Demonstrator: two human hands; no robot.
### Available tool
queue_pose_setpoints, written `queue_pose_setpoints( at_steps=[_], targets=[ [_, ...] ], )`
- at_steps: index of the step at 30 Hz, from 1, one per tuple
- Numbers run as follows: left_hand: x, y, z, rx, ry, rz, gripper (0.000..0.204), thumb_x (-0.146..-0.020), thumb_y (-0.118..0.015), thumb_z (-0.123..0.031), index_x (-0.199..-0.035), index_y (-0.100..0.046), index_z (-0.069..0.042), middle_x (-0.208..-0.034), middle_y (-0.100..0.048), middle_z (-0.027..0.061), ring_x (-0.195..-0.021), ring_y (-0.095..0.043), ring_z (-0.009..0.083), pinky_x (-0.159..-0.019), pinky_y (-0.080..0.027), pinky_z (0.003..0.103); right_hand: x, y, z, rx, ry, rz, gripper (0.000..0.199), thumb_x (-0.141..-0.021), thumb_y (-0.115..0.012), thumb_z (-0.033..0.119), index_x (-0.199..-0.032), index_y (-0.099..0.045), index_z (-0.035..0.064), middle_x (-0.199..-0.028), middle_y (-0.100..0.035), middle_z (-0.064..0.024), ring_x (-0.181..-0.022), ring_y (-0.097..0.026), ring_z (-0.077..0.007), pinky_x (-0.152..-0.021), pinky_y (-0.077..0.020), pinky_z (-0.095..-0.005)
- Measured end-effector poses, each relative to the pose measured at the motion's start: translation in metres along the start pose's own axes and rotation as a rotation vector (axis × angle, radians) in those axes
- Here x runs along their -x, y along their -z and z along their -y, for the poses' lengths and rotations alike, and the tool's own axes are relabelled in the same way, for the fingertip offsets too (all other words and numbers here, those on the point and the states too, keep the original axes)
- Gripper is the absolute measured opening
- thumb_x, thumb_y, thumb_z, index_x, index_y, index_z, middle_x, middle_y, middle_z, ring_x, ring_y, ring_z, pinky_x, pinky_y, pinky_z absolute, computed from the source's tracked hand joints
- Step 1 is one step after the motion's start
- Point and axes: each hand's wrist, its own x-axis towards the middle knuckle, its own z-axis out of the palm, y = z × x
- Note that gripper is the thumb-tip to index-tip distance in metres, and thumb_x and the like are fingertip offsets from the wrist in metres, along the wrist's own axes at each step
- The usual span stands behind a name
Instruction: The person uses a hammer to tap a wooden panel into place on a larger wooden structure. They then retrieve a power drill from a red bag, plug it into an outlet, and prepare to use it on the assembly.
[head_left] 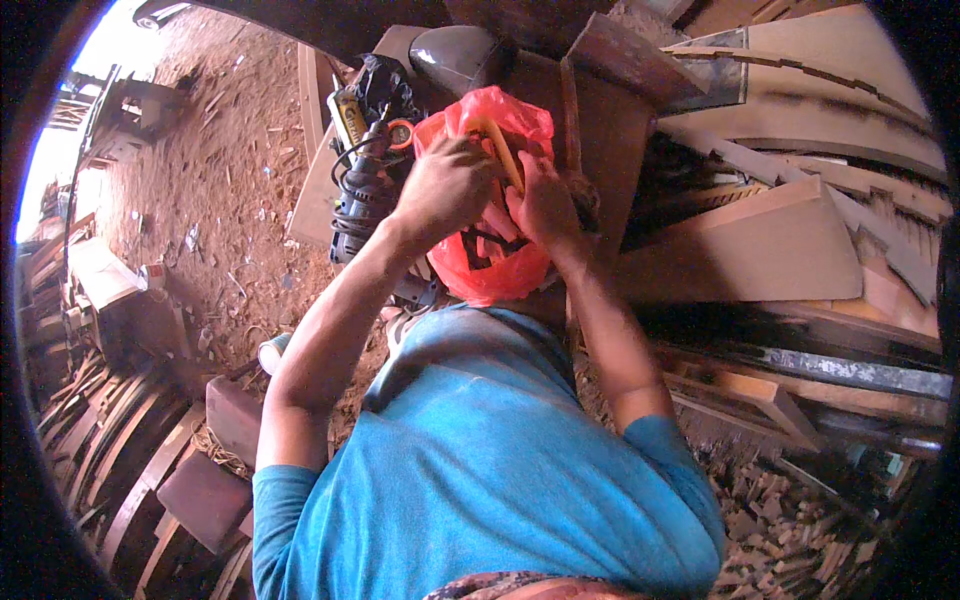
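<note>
A red translucent plastic bag (490, 285) stands open-mouthed in front of me on the brown work surface. Dark and reddish pieces (485, 245), too jumbled to name, lie inside it. Over the bag's left side, my left hand (452, 182) is closed with its fingers curled; what they grip is hidden. A curved yellow-orange strip (504, 155) runs between my hands, its upper end by my left fingers. At the strip's lower end my right hand (547, 208) is closed, thumb and fingers pressed against it at the bag's right side.
Left of the bag are a corded power tool (362, 200), an orange tape roll (400, 134), a yellow-labelled tube (348, 118) and a black plastic bag (385, 82). A dark rounded object (458, 55) sits behind. Wooden boards (750, 245) are piled right; wood scraps cover the ground.
</note>
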Motion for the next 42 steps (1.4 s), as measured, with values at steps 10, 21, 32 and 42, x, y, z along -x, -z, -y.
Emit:
queue_pose_setpoints(
  at_steps=[10, 21, 32, 42],
  targets=[
    [-0.025, -0.029, 0.008, -0.036, 0.109, 0.477, 0.067, -0.068, -0.083, -0.053, -0.127, -0.069, -0.025, -0.131, -0.066, 0.0031, -0.126, -0.059, 0.0246, -0.104, -0.048, 0.046, -0.031, 0.008, -0.011, -0.507, -0.228, 0.32, 0.049, -0.086, -0.074, 0.04, -0.121, -0.07, 0.0059, -0.105, -0.076, -0.0145, -0.104, -0.072, -0.0272, -0.091, -0.0538, -0.0375],
    [-0.014, -0.06, 0.051, 0.094, -0.07, 0.343, 0.028, -0.089, -0.063, -0.028, -0.111, -0.075, -0.015, -0.109, -0.073, 0.0086, -0.105, -0.069, 0.0322, -0.089, -0.057, 0.046, -0.046, 0.012, -0.019, -0.497, -0.304, 0.465, 0.049, -0.085, -0.076, 0.035, -0.122, -0.069, 0.0032, -0.108, -0.076, -0.014, -0.102, -0.072, -0.0248, -0.087, -0.0546, -0.0382],
    [-0.053, -0.09, 0.037, 0.106, 0.627, 0.218, 0.031, -0.083, -0.068, -0.037, -0.088, -0.081, -0.009, -0.086, -0.076, 0.0171, -0.086, -0.075, 0.0316, -0.079, -0.057, 0.043, -0.043, 0.041, 0.0, -0.382, -0.319, 0.405, 0.048, -0.082, -0.078, 0.036, -0.117, -0.072, 0.0033, -0.104, -0.075, -0.0188, -0.095, -0.074, -0.0287, -0.083, -0.0555, -0.0412],
    [0.006, -0.024, 0.031, 1.17, 0.538, -0.113, 0.022, -0.095, -0.068, -0.015, -0.111, -0.073, -0.001, -0.104, -0.074, 0.0084, -0.096, -0.07, 0.018, -0.089, -0.055, 0.033, -0.024, 0.03, -0.016, -0.615, -0.199, 0.333, 0.036, -0.098, -0.064, 0.031, -0.115, -0.072, 0.0009, -0.107, -0.075, -0.0135, -0.098, -0.071, -0.0214, -0.088, -0.054, -0.0357]
  ],
)
